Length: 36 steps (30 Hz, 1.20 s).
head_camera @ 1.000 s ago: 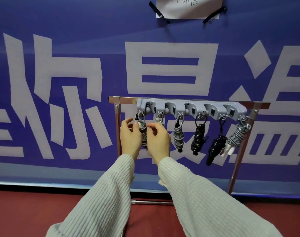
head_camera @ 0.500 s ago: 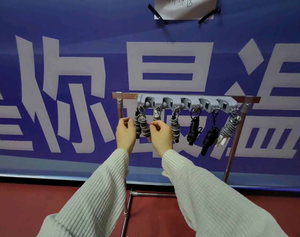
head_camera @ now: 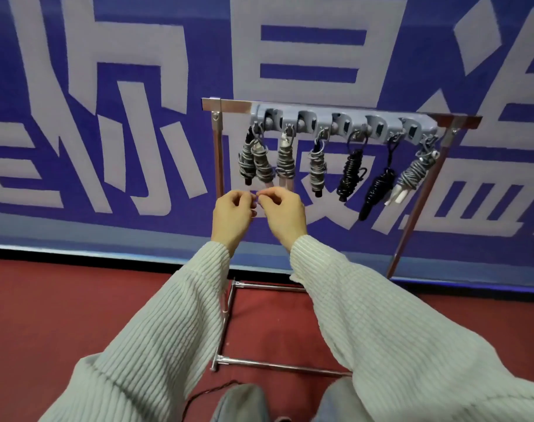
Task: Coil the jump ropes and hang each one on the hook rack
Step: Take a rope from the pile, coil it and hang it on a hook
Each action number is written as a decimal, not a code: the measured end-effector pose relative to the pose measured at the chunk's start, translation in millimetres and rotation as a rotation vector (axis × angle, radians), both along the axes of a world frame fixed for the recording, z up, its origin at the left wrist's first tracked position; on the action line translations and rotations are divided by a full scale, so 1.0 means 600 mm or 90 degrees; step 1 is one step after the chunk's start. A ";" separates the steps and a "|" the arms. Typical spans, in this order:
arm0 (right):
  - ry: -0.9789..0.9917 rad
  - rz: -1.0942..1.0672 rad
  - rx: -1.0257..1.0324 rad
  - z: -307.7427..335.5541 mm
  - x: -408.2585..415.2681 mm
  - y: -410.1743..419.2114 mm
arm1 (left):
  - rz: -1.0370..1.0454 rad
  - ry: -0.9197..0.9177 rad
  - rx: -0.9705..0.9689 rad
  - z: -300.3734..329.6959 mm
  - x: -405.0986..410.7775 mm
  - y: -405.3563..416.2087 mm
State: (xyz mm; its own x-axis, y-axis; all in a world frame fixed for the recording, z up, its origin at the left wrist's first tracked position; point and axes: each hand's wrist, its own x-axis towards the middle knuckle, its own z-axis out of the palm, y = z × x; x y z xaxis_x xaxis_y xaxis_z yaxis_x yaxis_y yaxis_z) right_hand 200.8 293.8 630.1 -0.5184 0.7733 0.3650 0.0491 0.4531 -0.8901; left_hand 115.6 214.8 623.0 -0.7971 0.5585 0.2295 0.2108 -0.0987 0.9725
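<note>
Your left hand (head_camera: 231,212) and right hand (head_camera: 285,214) are held just below the two leftmost rope bundles, knuckles up, fingertips nearly meeting. Both grips have the fingers curled in; whether they pinch anything between them cannot be told. Neither hand touches a rope. The grey hook rack (head_camera: 344,124) sits on the top bar of a chrome stand (head_camera: 218,166) in front of a blue banner (head_camera: 107,86). Seven coiled jump ropes hang from it: a grey pair (head_camera: 255,161) at the left end, then two more grey coils (head_camera: 285,161) (head_camera: 317,167), two black coils (head_camera: 351,175) (head_camera: 376,190), and a grey coil with white handles (head_camera: 411,175) at the right end, tilted
</note>
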 end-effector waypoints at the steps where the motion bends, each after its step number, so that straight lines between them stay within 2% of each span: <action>1: -0.009 0.012 -0.010 -0.016 0.001 -0.002 | 0.001 -0.005 -0.008 -0.018 -0.001 -0.003; 9: -0.129 0.085 -0.079 -0.189 -0.020 -0.002 | 0.001 -0.099 -0.092 -0.180 -0.030 -0.035; 16: -0.261 0.246 -0.103 -0.342 -0.064 -0.010 | 0.082 -0.189 -0.131 -0.325 -0.111 -0.129; 26: -0.481 0.429 -0.253 -0.607 -0.124 -0.082 | 0.211 -0.306 -0.362 -0.607 -0.140 -0.308; 30: -0.533 0.493 -0.292 -0.708 -0.135 -0.099 | 0.261 -0.415 -0.443 -0.742 -0.114 -0.347; 36: -0.578 0.512 -0.310 -0.823 -0.136 -0.085 | 0.299 -0.592 -0.551 -0.921 -0.034 -0.373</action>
